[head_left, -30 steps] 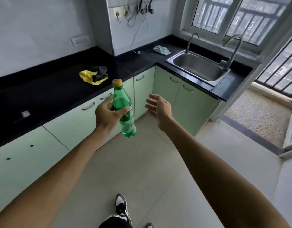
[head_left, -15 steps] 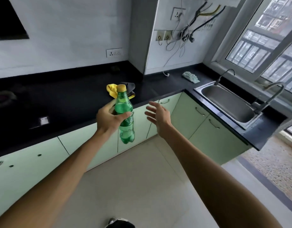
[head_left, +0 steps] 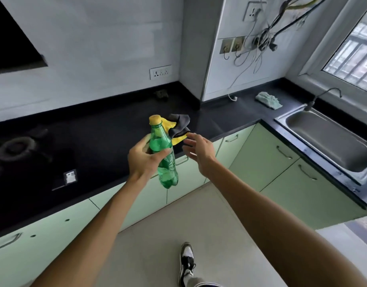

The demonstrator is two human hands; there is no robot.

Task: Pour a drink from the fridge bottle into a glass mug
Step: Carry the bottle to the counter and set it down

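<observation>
Just short of the worktop (head_left: 108, 141), left hand (head_left: 144, 160) gripped the green bottle (head_left: 165, 156) mid-body, upright, cap (head_left: 155, 120) on to prevent spills. Right hand (head_left: 200, 151) spread empty beside it. No mug visible.

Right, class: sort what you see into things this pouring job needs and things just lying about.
Needed: green bottle, its yellow cap, left hand, right hand.

Lying about: yellow and grey cloth, pale green cloth, sink.
</observation>
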